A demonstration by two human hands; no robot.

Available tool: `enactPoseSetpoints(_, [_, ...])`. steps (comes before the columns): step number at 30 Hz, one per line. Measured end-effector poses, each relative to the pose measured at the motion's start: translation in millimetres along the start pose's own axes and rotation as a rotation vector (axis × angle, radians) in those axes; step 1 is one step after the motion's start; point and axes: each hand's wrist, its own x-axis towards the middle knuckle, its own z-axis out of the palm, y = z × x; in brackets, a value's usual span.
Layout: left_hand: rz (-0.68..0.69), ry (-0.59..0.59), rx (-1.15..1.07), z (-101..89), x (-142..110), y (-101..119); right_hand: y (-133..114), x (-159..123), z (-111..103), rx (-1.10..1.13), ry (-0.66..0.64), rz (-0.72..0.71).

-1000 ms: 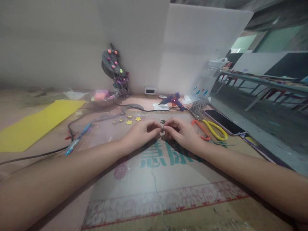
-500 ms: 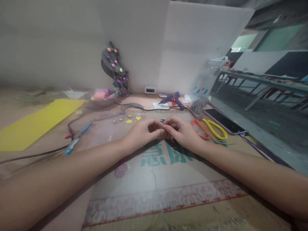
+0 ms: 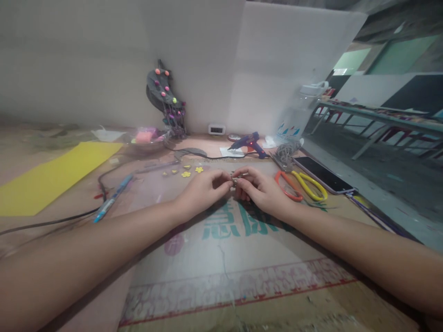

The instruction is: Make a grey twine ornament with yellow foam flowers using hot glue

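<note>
Over the middle of the table, my left hand (image 3: 210,186) and my right hand (image 3: 255,186) meet at the fingertips. Both are closed in a pinch on a small dark piece (image 3: 234,180), too small and covered by fingers to name. Several little yellow flower-shaped pieces (image 3: 186,174) lie just left of my left hand. To the right of my right hand are scissors with one orange handle and yellow-handled scissors (image 3: 311,186). A blue glue gun (image 3: 247,142) with a lit red light rests behind my hands.
A yellow sheet (image 3: 51,180), a blue pen (image 3: 113,198) and a black cable are at left. A grey moon-shaped decoration (image 3: 161,92) with coloured balls leans on the white board. A phone (image 3: 323,174), grey yarn (image 3: 288,150), a water bottle (image 3: 299,115) and a small clock (image 3: 216,129) stand or lie around.
My fingertips have drawn slightly apart, and more of the small dark piece shows between them. My right fingers have shifted a little. Everything else on the table stays put.
</note>
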Motion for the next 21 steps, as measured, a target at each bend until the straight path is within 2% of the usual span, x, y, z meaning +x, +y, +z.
enactPoseSetpoints(4, [0.013, 0.023, -0.011, 0.5, -0.6, 0.0, -2.6, 0.3, 1.2, 0.111, -0.039, 0.031])
enactPoseSetpoints(12, [0.020, 0.055, -0.012, -0.1, -1.5, 0.5, -11.4, 5.6, 3.3, 0.313, -0.133, 0.209])
enactPoseSetpoints(21, [0.021, 0.040, -0.027, -0.3, -1.8, 1.3, -4.5, 6.7, 4.9, 0.347, -0.095, 0.203])
